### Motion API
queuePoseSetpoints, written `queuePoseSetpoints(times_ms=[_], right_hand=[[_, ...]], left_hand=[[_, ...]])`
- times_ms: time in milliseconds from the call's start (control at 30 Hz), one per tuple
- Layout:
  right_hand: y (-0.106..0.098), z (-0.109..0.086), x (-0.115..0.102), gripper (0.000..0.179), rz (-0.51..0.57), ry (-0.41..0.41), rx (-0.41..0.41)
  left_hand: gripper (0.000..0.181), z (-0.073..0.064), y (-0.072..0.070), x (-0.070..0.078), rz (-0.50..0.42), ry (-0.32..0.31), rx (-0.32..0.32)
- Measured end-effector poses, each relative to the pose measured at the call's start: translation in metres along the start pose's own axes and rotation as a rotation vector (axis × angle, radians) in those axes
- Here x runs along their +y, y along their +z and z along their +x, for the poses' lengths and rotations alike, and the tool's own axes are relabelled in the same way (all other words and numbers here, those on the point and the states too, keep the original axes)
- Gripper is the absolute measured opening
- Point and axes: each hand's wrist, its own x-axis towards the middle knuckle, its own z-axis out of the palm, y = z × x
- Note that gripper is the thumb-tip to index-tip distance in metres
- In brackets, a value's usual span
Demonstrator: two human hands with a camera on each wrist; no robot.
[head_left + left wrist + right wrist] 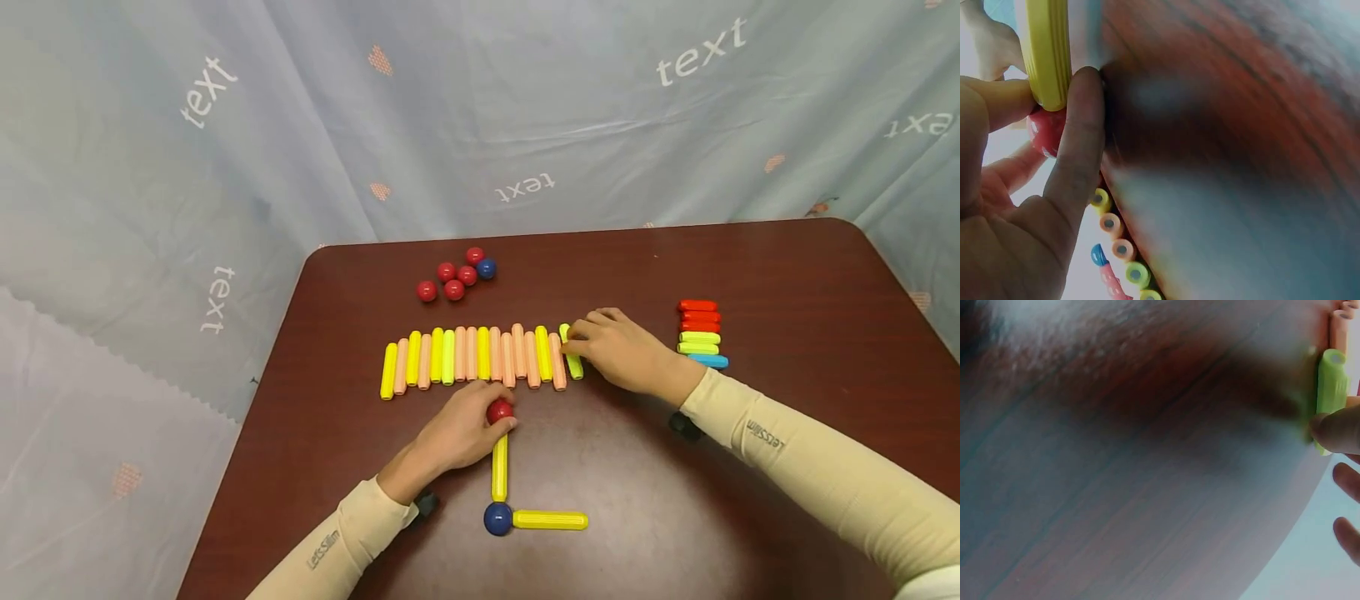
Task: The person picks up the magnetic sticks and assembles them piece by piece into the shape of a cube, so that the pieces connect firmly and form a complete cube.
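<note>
My left hand point(462, 427) holds a red ball point(500, 410) between thumb and fingers. A yellow rod point(499, 471) joins that ball to a dark blue ball point(498, 518) nearer me. From the blue ball a second yellow rod point(551, 520) points right, making an L. In the left wrist view the yellow rod point(1047, 53) meets the red ball point(1046, 131) by the fingertips. At the right end of a long row of rods, my right hand point(626, 350) pinches a light green rod point(575, 367). The right wrist view has the thumb against this green rod point(1332, 381).
Yellow, peach and green rods point(483, 354) lie side by side across the middle of the table. Behind them are several red balls point(454, 290) and a blue ball point(486, 268). On the right lie red rods point(698, 317), yellow-green rods point(699, 348) and a blue rod point(708, 361).
</note>
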Motion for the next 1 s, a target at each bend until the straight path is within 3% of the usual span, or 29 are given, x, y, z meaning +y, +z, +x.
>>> queuePoseSetpoints(times_ms=[233,400,500,633,867,1000], right_hand=[[0.001,-0.004,0.006,0.019,-0.042,-0.027,-0.004],[-0.006,-0.011,0.004,0.02,-0.035,0.008,-0.024],[-0.014,-0.012,-0.005,0.022,-0.003,0.015,0.013],[-0.023,-0.004,-0.026,0.021,0.013,-0.034,0.04],[-0.021,0.009,-0.057,0.026,0.036,-0.069,-0.094],[-0.016,0.011,-0.064,0.025,0.041,-0.065,-0.098]], left_hand=[[0.026,-0.003,-0.004,-0.002,0.003,-0.047,0.018],[0.028,-0.004,-0.006,-0.004,0.011,-0.073,0.014],[0.028,-0.004,-0.008,-0.005,0.014,-0.087,0.014],[0.028,-0.004,-0.009,-0.006,0.021,-0.096,0.023],[0.026,-0.004,-0.006,-0.007,0.035,-0.071,0.022],[0.027,-0.005,-0.005,-0.007,0.042,-0.042,0.029]])
